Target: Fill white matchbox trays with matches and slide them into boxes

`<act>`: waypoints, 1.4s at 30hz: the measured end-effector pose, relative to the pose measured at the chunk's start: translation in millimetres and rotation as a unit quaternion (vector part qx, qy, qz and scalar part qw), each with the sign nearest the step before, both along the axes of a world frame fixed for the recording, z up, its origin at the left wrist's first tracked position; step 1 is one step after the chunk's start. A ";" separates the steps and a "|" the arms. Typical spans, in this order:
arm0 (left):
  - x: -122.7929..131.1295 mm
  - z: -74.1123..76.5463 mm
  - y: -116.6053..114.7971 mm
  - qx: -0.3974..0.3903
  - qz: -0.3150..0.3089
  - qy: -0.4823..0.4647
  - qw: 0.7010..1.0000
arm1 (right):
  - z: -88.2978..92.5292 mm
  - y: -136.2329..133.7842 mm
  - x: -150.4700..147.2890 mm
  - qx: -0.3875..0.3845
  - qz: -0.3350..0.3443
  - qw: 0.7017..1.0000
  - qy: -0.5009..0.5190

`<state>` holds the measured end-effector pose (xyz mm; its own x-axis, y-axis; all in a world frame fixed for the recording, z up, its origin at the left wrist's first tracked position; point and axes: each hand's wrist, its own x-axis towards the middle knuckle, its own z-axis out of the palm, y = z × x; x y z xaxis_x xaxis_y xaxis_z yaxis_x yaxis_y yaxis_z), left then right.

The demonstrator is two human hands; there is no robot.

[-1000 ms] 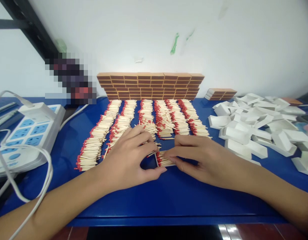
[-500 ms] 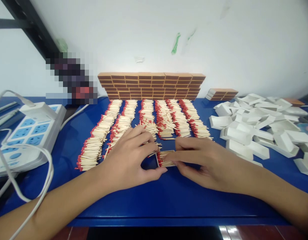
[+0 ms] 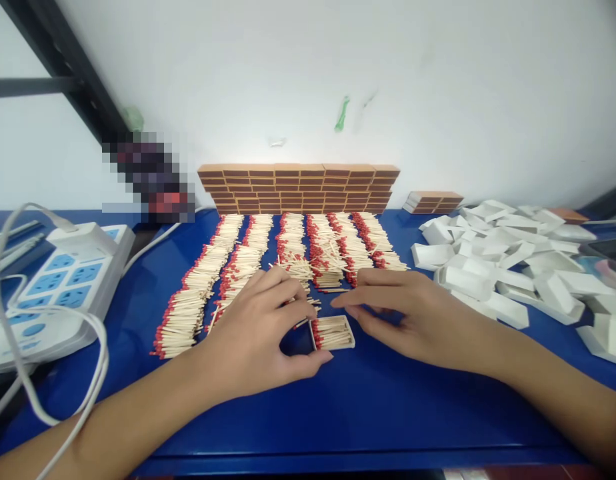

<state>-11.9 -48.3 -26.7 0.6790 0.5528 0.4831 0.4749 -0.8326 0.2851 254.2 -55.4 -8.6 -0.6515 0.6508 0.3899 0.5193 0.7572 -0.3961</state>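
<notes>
A small white matchbox tray [image 3: 351,339], with red-tipped matches [image 3: 333,331] lying side by side in it, rests on the blue table. My left hand [image 3: 268,327] is closed on the tray's left end, thumb at the near side and fingers at the far side. Just right of the tray is my right hand [image 3: 408,317], its fingers stretched toward the matches and slightly apart, with nothing visible in them. Beyond both hands lie several long rows of loose matches [image 3: 228,247], partly hidden by my left hand.
Stacked brown matchboxes [image 3: 298,190] stand against the wall, with a smaller stack [image 3: 433,201] to their right. White trays [image 3: 493,260] are heaped at the right. A power strip [image 3: 63,280] with a white cable [image 3: 101,353] occupies the left side of the table [image 3: 338,413].
My right hand has drawn back from the tray and lifted its fingers off the matches, leaving the tray's right end in sight. My left hand keeps its hold. The camera view has tilted up slightly.
</notes>
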 end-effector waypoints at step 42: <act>-6.8 11.5 -0.8 0.015 0.013 -0.046 0.999 | 67.4 183.6 75.0 -0.067 -0.559 0.826 0.004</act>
<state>-18.6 -49.0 -15.2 0.6163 0.5536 0.5600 0.4692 -0.8293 0.3035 329.2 128.2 58.8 0.3883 0.8821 0.2665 0.8617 -0.2450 -0.4444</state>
